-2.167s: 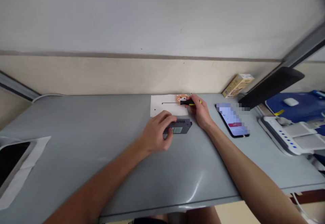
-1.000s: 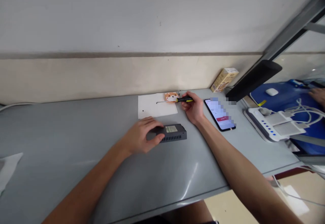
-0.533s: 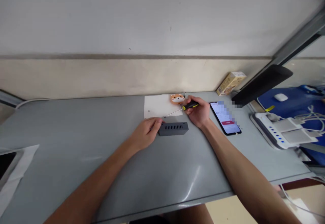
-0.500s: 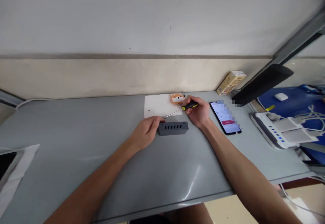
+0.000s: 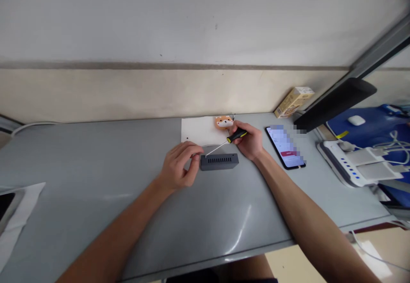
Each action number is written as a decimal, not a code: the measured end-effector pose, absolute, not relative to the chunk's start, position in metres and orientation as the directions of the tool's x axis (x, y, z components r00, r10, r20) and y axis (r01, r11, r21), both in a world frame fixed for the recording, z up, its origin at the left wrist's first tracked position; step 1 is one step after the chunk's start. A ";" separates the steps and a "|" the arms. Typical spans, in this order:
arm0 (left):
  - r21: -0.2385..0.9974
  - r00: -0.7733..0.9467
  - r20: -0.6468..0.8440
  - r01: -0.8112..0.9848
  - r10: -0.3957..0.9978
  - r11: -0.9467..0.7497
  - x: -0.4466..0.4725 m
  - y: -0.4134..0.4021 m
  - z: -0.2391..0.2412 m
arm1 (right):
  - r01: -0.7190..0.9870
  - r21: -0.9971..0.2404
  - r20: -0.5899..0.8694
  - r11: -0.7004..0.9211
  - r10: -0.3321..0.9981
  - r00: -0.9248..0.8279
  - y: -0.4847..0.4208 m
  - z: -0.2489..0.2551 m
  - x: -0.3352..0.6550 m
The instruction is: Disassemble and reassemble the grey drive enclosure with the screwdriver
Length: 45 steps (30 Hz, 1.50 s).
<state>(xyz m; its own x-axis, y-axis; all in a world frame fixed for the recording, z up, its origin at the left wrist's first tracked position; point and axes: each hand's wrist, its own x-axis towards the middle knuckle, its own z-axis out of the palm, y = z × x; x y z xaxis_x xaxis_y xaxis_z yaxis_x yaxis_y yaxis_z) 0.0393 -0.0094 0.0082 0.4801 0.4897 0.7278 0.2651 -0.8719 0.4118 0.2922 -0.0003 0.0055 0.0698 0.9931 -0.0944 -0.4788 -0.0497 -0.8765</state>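
A dark grey slotted box point(image 5: 221, 166), with a row of narrow vents and a small hole near its right end, lies on the grey table. My right hand point(image 5: 251, 142) is wrapped around the black and yellow handle of a screwdriver point(image 5: 236, 136). The thin shaft slants down to the left, its tip at the top left corner of the box. Beside that end, my left hand point(image 5: 181, 163) is closed, thumb and index finger curled together close to the tip. Whatever those fingers pinch is too small to make out.
Behind the box lies a white sheet point(image 5: 200, 130) with a small dark dot and an orange dog-face item point(image 5: 224, 122). To the right are a phone point(image 5: 285, 148), a power strip point(image 5: 339, 165) with chargers, a carton point(image 5: 294, 102) and a black post point(image 5: 336, 103).
The screwdriver tip has come down from behind the box onto its left corner. My left hand has drawn slightly left, its fingers now curled up with the thumb apart from the box.
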 end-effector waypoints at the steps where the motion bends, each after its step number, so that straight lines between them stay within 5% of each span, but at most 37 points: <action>1: 0.403 0.469 0.738 0.270 0.485 -0.875 0.040 -0.009 0.008 | -0.479 -0.876 -0.097 -0.055 0.993 0.063 0.000 0.006 0.292; 18: 0.269 0.500 0.790 0.237 0.354 -0.934 0.043 -0.010 0.007 | -0.474 -0.878 -0.110 -0.063 0.991 0.071 0.000 0.004 0.294; 26: 0.232 0.454 0.802 0.362 0.388 -0.903 0.048 -0.024 0.007 | 0.031 -0.999 0.010 0.008 0.998 0.068 -0.005 0.005 0.275; 30: 0.196 0.617 0.696 0.330 0.368 -0.923 0.055 -0.035 0.009 | 0.114 -0.989 0.091 0.089 0.996 0.008 -0.008 0.007 0.272; 38: 0.121 0.651 0.669 0.381 0.359 -0.917 0.057 -0.035 0.005 | 0.044 -0.990 0.133 0.134 0.991 -0.016 -0.009 0.007 0.272; 45: 0.115 0.561 0.712 0.500 0.423 -0.858 0.052 -0.025 0.016 | -0.370 -0.929 -0.077 -0.009 0.983 0.168 0.003 0.000 0.281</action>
